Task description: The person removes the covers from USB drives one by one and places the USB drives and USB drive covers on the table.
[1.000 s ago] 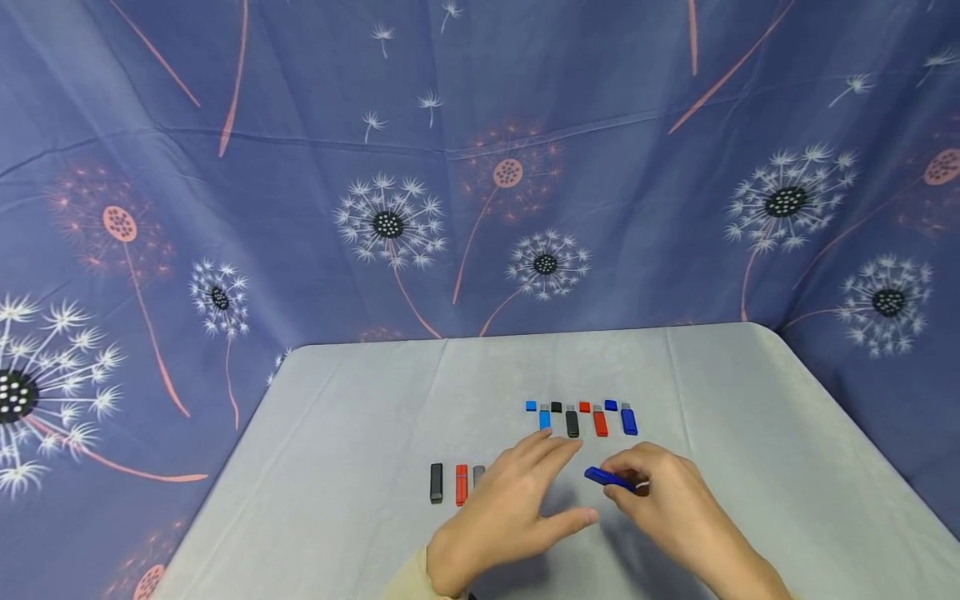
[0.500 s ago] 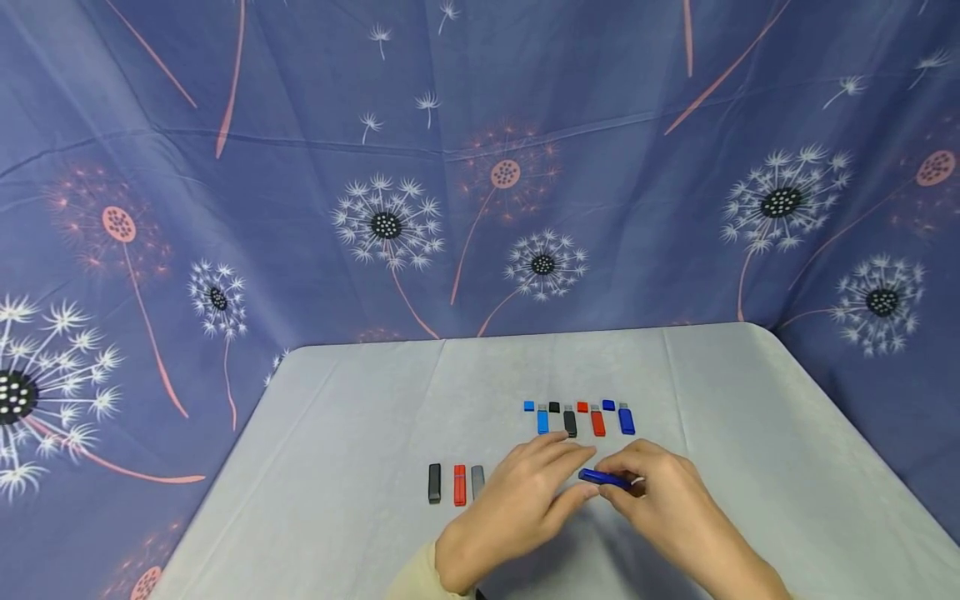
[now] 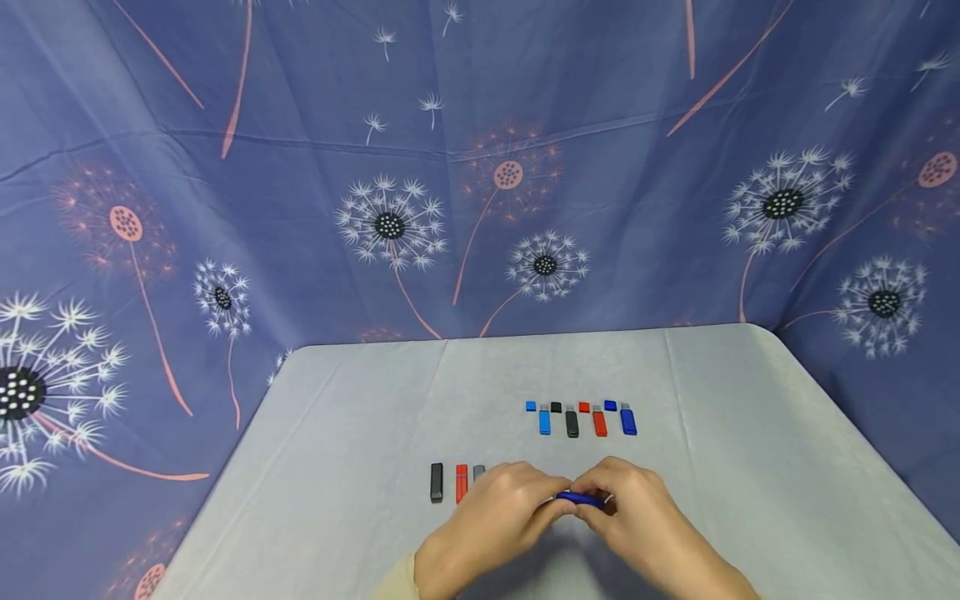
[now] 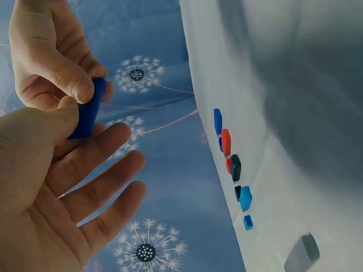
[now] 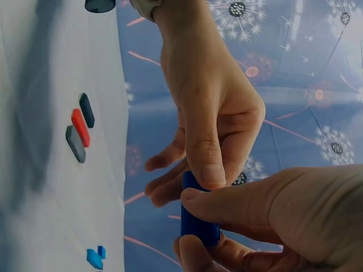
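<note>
A dark blue USB flash drive [image 3: 580, 498] is held up between both hands, above the near part of the table. My left hand [image 3: 498, 517] pinches one end with thumb and index finger; its other fingers fan out in the left wrist view. At the opposite end, my right hand [image 3: 637, 512] grips the same blue stick [image 5: 198, 224] between thumb and fingers. Fingertips cover much of it. Left of the hands lie a black stick [image 3: 437, 483], a red stick [image 3: 461, 482] and a grey stick [image 3: 478, 473], the grey one partly behind my left hand.
Farther back, uncapped USB drives form a row: light blue [image 3: 544, 422], black [image 3: 572, 423], red [image 3: 599, 423] and dark blue [image 3: 628, 422]. A cap of matching colour, such as the light blue cap [image 3: 531, 406], sits beside each. A patterned blue curtain [image 3: 465, 250] hangs behind the white table [image 3: 337, 433].
My left hand has closed in and now pinches the blue drive's free end. The right hand has brought the drive left and slightly nearer. Sticks on the table stay put.
</note>
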`<state>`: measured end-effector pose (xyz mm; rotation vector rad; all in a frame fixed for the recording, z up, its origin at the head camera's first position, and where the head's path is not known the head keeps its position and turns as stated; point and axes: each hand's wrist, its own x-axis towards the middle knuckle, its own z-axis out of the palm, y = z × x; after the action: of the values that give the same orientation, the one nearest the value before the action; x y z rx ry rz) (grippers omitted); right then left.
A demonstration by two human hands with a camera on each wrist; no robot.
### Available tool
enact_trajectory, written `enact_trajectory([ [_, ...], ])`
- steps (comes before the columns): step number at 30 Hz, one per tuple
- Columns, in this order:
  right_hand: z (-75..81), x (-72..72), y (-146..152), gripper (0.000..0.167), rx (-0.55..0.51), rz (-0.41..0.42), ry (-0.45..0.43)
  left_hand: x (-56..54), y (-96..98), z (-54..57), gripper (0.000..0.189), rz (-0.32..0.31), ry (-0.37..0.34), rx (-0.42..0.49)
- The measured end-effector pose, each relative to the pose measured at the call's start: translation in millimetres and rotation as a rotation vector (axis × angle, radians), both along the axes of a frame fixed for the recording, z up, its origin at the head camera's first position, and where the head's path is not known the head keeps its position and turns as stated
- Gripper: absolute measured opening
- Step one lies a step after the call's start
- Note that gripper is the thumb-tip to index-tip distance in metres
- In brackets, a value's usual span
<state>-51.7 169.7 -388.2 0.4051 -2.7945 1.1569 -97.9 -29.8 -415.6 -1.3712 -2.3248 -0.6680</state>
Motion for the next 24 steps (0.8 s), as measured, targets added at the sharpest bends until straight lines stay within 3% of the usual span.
enact_trajectory([
  [5,-1.0,-0.8,-2,0.006,-0.007,0.061,0.033,1.8,-8.0,-1.0,0.027,0.021,-0.008,-0.033],
  [14,4.7,-2.9,-5,0.006,-0.029,0.119,-0.005,0.2,-16.5,0.6,0.027,0.011,-0.011,-0.032],
  [19,6.9,-3.8,-7,0.008,-0.019,0.148,0.037,-1.0,-18.5,2.6,0.026,0.01,0.009,-0.031],
  [24,9.0,-6.6,-9,0.011,-0.02,0.215,0.136,-2.3,-20.6,4.9,0.025,0.029,0.019,-0.037],
])
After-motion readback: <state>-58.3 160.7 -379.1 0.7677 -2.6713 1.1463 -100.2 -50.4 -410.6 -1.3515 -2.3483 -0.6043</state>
